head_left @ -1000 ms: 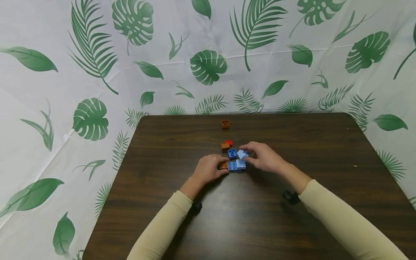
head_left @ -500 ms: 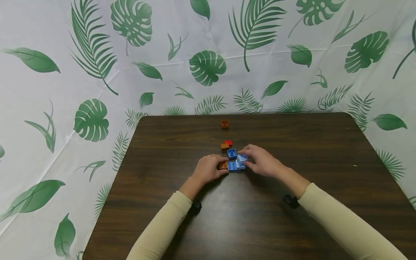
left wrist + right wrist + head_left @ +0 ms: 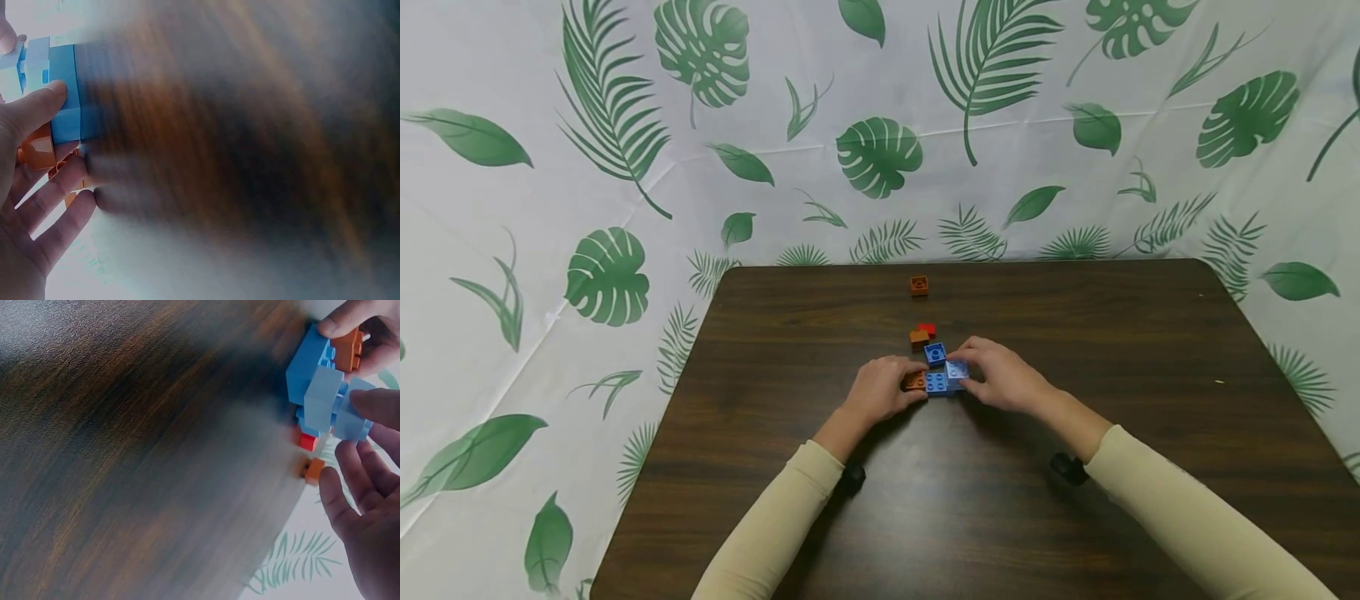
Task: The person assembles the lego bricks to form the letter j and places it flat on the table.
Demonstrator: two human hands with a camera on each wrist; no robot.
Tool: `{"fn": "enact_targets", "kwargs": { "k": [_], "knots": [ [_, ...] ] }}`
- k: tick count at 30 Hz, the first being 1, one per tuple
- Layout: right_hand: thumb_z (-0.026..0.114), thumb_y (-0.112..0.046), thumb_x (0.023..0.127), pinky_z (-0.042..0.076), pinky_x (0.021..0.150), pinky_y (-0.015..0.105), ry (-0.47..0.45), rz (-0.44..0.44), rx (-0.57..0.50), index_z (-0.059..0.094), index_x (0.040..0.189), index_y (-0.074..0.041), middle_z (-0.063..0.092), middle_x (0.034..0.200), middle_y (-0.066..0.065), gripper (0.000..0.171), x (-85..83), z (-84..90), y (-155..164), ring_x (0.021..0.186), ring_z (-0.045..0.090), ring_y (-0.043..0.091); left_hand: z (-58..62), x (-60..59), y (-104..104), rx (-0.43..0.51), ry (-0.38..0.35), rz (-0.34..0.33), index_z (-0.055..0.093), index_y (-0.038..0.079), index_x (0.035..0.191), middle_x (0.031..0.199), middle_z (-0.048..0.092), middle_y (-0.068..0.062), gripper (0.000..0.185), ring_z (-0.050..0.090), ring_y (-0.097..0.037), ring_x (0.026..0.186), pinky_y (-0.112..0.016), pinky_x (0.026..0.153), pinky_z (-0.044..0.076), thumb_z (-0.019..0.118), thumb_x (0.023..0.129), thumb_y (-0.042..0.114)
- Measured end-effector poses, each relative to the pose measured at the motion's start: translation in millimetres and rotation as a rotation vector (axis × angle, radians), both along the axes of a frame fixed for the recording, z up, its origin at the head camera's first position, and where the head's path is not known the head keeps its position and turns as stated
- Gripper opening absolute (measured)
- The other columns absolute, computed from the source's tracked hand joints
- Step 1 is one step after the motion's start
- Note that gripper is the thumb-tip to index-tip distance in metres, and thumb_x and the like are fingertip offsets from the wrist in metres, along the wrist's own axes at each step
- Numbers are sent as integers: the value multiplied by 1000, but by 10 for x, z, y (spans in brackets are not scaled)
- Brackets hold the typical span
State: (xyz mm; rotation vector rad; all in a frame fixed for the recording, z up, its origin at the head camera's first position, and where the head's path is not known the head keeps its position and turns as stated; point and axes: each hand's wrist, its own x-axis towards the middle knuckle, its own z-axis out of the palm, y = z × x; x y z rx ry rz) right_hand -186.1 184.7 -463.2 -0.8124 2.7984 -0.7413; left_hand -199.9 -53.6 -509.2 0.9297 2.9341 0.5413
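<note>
Blue bricks sit joined in a low cluster between the two hands near the middle of the dark wood tabletop point(image 3: 775, 333). The left hand point(image 3: 880, 392) curls round the cluster's left end, its thumb on the blue brick point(image 3: 936, 383) and its fingers about the orange brick point(image 3: 914, 382) joined to it; in the left wrist view the thumb lies flat along the blue brick's side. The right hand point(image 3: 1003, 375) pinches a pale blue brick point(image 3: 957, 369) at the cluster's right end, thumb and forefinger on it and the other fingers loosely spread, as the right wrist view shows; whether that brick is seated fully on the one below cannot be told. Another blue brick point(image 3: 935, 354) lies just beyond the cluster, close to the right fingertips. Just past it, a small orange brick point(image 3: 919, 337) and a red brick point(image 3: 928, 329) lie touching each other. Well beyond both hands, close to the far edge, a lone orange brick point(image 3: 919, 286) stands apart. Wide bare wood lies to the left of the left hand, to the right of the right hand, and on the near side under both forearms, out to the rounded corners. A leaf-print cloth point(image 3: 880, 150) hangs behind the far edge and down both sides.
</note>
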Motion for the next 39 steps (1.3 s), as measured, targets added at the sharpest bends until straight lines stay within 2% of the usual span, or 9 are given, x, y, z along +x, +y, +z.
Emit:
{"fn": "enact_targets", "kwargs": {
  "k": [6, 13, 21, 33, 39],
  "knots": [
    [74, -16, 89, 50, 92, 44, -8, -6, 6, 66, 127, -11, 58, 116, 2, 40, -2, -8, 3, 103, 58, 19, -6, 1, 4, -7, -1, 3, 68, 22, 126, 120, 68, 1, 46, 63, -17, 108, -38, 92, 50, 74, 86, 45],
    [74, -16, 89, 49, 92, 46, -26, -9, 17, 66, 128, -11, 58, 116, 3, 40, -5, 0, -5, 104, 60, 24, -5, 5, 2, -6, 2, 0, 68, 22, 126, 120, 68, 0, 47, 63, -17, 108, -38, 91, 50, 73, 86, 45],
    [75, -19, 88, 51, 86, 42, -9, -11, 68, 68, 127, -15, 57, 112, 1, 40, -26, -32, 2, 95, 58, 20, -4, 10, 1, -1, 0, -3, 68, 21, 127, 121, 68, 0, 46, 63, -17, 108, -38, 92, 50, 73, 87, 45],
    [76, -21, 88, 50, 77, 36, -10, -24, 71, 68, 127, -17, 57, 107, 0, 40, -43, -33, 4, 86, 56, 18, 12, -2, 0, 1, 23, -3, 69, 21, 126, 119, 68, 0, 46, 64, -17, 107, -38, 91, 51, 74, 86, 45],
    [76, -21, 87, 51, 82, 41, -39, -50, 74, 68, 127, -16, 58, 110, 1, 41, -30, -35, -19, 89, 58, 19, 0, 3, 1, 1, 16, -5, 69, 21, 126, 119, 69, 0, 47, 64, -17, 107, -38, 91, 51, 74, 86, 45]
  ]
}}
